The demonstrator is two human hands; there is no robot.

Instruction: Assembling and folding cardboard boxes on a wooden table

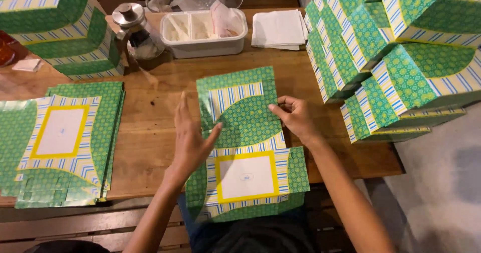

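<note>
Stack of flat blanks [60, 142] at the surface's [150, 127] left edge; left hand [193, 137] flat, fingers spread, pressing the green carton sheet [245, 132] at the near edge; right hand [295, 116] pinching its right fold; folded boxes [396, 57] piled right.

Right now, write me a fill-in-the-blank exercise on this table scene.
1. Both hands, left hand and right hand, rest on a flat green ____ blank.
2. The stack of flat blanks lies to the person's ____.
3. The white tray stands next to a glass ____.
4. Folded boxes are piled on the ____.

Missing: box; left; jar; right
</note>
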